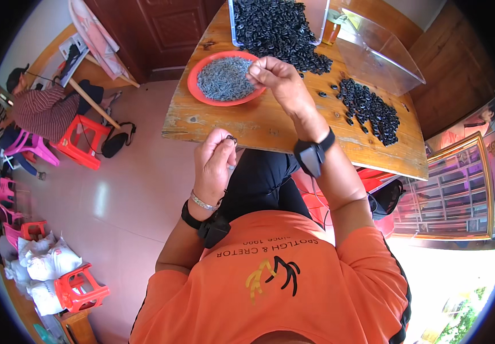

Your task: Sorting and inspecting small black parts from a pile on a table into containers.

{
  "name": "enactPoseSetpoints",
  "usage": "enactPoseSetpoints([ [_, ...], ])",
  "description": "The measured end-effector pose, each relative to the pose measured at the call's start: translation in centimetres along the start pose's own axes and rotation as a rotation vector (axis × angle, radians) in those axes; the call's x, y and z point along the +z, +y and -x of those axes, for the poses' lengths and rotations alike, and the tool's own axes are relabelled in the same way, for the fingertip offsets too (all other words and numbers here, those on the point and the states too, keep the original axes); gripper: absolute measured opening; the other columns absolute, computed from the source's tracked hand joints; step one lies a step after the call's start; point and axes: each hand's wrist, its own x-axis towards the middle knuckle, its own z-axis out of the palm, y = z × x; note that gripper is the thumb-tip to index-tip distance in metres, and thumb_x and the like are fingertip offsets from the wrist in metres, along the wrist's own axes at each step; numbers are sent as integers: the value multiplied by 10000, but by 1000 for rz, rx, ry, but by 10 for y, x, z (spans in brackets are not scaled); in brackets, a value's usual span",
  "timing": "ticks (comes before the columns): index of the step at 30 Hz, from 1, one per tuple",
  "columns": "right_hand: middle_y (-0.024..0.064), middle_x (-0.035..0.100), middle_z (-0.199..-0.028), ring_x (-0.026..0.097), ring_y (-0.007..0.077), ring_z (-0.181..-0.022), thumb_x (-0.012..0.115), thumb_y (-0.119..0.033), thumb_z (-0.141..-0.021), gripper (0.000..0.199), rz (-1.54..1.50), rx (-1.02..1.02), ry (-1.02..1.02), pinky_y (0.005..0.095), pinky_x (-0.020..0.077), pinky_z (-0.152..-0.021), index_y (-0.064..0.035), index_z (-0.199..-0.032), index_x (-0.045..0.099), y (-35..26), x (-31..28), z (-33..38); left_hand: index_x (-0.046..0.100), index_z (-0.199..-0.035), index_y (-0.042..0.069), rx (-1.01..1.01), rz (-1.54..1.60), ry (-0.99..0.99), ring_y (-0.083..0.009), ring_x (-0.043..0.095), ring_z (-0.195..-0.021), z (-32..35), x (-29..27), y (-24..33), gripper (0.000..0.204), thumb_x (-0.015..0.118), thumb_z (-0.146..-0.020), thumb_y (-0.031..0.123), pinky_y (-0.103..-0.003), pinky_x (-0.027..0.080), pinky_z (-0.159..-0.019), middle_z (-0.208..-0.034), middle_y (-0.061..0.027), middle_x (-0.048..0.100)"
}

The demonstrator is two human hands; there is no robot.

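My left hand (214, 157) is closed just off the table's near edge, with a small black part (232, 139) pinched between thumb and forefinger. My right hand (276, 82) hovers at the right rim of an orange-red bowl (192, 86). Its thumb and fingertips are pressed together, and whatever they hold is too small to make out. Many thin grey screws (224, 79) fill the bowl. Spilling from a clear bin (233, 26) at the far side is a heap of small black oval parts (276, 31). A second pile of black parts (368, 112) lies right of my right forearm.
A wooden table (247, 129) carries all this. At its right back stand a clear plastic box (385, 63) and a jar (332, 27). To the left, a person in a striped shirt (44, 112) sits by a red stool (79, 140). White sacks (49, 261) lie lower left.
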Motion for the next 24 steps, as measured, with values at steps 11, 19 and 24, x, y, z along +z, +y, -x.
enactPoseSetpoints([
  [11,0,593,-844,544,90,-805,597,-111,-885,107,307,-48,-3,228,439,-747,-7,-908,583,-61,3,123,507,-821,17,258,-310,-93,-64,437,-542,8,43,13,203,492,-922,193,-214,369,-492,-606,-2,462],
  [19,19,601,-816,544,93,-767,595,-171,-895,167,-137,60,-41,230,449,-732,-6,-915,605,-47,-4,140,501,-811,9,160,-246,-158,-69,446,-552,16,58,20,207,496,-912,190,-214,380,-509,-617,-8,472],
  [24,17,605,-791,549,96,-768,592,-151,-894,153,-55,40,-17,237,455,-729,1,-882,598,-47,-2,144,500,-807,12,156,-251,-173,-64,445,-553,18,59,20,213,496,-913,196,-211,378,-506,-620,-6,470],
])
